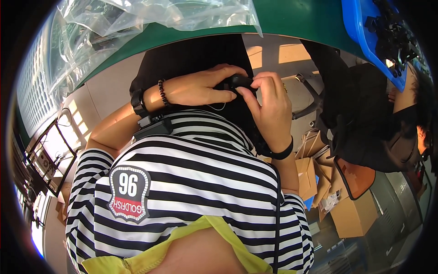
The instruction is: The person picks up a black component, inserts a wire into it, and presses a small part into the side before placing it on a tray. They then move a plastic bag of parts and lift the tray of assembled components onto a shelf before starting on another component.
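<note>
Over my lap, a small black rounded piece (240, 81) is held between my two hands; its kind I cannot make out against my dark trousers. My left hand (200, 87) comes from the left side, its thumb and fingers closed around the piece's left end. From the right, my right hand (272, 102) pinches the other end with thumb and fingertips. A thin pale loop (217, 108) hangs just below my left hand. Part of the piece is hidden by my fingers.
Ahead is a green table (301, 20) with clear plastic bags (150, 18) on it. A blue tray (352, 20) of black parts stands at its right. A person in black (365, 123) sits to my right. Cardboard boxes (353, 214) stand on the floor behind, at the right.
</note>
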Tool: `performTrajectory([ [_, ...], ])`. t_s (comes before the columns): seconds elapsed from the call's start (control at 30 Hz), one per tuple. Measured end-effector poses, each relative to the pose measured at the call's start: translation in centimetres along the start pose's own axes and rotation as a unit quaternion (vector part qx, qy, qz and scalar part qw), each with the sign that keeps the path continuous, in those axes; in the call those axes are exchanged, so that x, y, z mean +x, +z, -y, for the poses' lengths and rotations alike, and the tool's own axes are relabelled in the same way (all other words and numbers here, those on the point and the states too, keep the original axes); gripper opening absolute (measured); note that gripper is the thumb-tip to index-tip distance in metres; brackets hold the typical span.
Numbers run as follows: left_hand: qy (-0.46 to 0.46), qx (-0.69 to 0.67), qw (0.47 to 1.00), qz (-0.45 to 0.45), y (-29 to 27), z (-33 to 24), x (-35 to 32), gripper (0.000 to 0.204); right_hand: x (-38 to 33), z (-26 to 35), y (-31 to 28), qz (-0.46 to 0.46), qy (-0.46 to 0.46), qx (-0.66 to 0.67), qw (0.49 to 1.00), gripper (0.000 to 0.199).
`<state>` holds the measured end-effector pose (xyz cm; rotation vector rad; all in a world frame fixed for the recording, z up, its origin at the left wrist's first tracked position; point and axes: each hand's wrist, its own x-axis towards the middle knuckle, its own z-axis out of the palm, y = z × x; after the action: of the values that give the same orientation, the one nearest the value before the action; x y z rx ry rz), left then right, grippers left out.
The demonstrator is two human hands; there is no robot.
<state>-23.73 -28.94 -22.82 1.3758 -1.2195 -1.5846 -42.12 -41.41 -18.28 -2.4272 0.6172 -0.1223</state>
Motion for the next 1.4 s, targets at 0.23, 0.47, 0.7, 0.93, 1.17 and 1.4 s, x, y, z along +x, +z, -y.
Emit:
performTrajectory([
  [0.23, -0.015, -0.018, 1.000, -0.006, 0.0, 0.0, -0.3, 0.067, 0.5, -0.3, -0.2, 0.009, -0.043, 0.069, 0.997, 0.029],
  [0.47, -0.050, -0.037, 0.998, 0.004, -0.2, -0.3, -0.2, 0.067, 0.2, -0.3, 1.0, -0.017, -0.041, 0.044, 0.998, 0.029],
  [0.7, -0.005, -0.025, 1.000, -0.006, 0.1, 0.1, -0.3, 0.067, 0.2, -0.9, 0.2, 0.014, -0.042, 0.105, 0.994, 0.031],
  [0.93, -0.008, -0.029, 0.999, -0.016, 0.4, -0.2, -0.3, 0.063, -0.5, -0.8, 1.4, -0.029, -0.035, 0.075, 0.996, 0.031],
  [1.17, -0.001, -0.021, 0.999, -0.048, 1.2, 0.3, -0.5, 0.061, -0.8, -0.8, 2.8, -0.069, -0.035, 0.078, 0.994, 0.033],
  [1.4, -0.033, -0.092, 0.995, -0.035, 0.7, 0.1, -0.9, 0.061, -0.8, -1.2, 2.3, -0.050, -0.028, 0.141, 0.988, 0.039],
])
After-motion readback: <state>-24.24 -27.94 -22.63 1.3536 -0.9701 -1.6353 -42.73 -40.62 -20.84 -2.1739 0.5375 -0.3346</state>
